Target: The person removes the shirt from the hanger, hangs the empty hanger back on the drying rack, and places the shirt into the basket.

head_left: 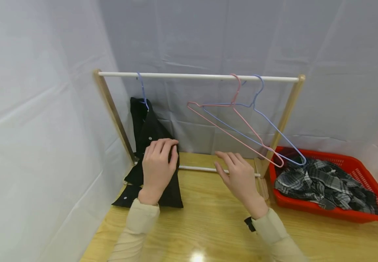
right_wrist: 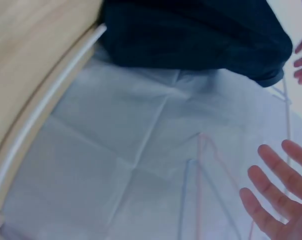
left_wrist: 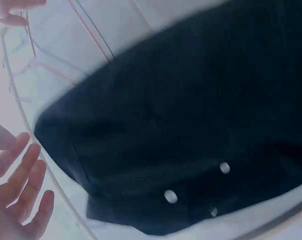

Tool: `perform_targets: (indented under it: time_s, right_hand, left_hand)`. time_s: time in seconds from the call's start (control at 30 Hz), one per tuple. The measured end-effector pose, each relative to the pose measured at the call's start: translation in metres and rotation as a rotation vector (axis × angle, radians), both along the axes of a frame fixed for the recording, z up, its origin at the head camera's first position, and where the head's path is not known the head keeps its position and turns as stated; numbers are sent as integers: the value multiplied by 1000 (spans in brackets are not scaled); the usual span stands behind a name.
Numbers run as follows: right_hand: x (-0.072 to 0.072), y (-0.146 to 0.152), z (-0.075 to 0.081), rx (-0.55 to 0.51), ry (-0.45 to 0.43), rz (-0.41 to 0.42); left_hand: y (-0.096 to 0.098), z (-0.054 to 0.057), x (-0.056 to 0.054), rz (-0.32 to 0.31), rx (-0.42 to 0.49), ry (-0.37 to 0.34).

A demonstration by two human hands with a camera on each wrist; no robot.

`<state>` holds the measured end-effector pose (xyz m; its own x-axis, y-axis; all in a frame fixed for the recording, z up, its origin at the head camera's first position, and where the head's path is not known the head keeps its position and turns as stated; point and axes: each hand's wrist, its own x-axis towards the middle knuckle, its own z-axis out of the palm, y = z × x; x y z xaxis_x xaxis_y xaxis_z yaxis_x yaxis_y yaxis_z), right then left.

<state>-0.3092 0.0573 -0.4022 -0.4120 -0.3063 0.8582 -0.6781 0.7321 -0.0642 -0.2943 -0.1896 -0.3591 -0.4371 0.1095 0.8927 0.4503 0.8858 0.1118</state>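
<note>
Cream sleeves (head_left: 139, 222), black garment (left_wrist: 166, 120), white buttons (left_wrist: 171, 196)

a rack (head_left: 115, 120) stands at the back of the surface (head_left: 192, 222), with sheeting (head_left: 192, 36) behind it and along the left. near the left end of its top rail (head_left: 182, 75), a garment (head_left: 154, 123) hangs from one hanger (head_left: 142, 89). toward the right end hang two more hangers side by side, a left one (head_left: 237, 91) and a right one (head_left: 259, 91). just right of the rack sits a basket (head_left: 306, 207) with clothes (head_left: 326, 182) in it. the left hand (head_left: 157, 163) is before the garment; the right hand (head_left: 239, 174) is before the rack, between garment and basket.
</note>
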Motion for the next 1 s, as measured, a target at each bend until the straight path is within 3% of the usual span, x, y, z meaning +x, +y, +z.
perform_targets:
  time_s: [0.17, 0.43, 0.73, 1.0]
  right_hand:
    - [-6, -30, 21, 14, 3, 24]
    - [-16, -85, 51, 25, -53, 64]
    - [-30, -135, 56, 121, -238, 29]
    - [-39, -147, 51, 49, -321, -23]
  left_hand:
    - [-22, 2, -1, 55, 58, 2]
    - [-44, -5, -4, 126, 80, -65]
    - [-60, -7, -15, 151, 70, -59]
    - [-69, -10, -27, 153, 58, -114]
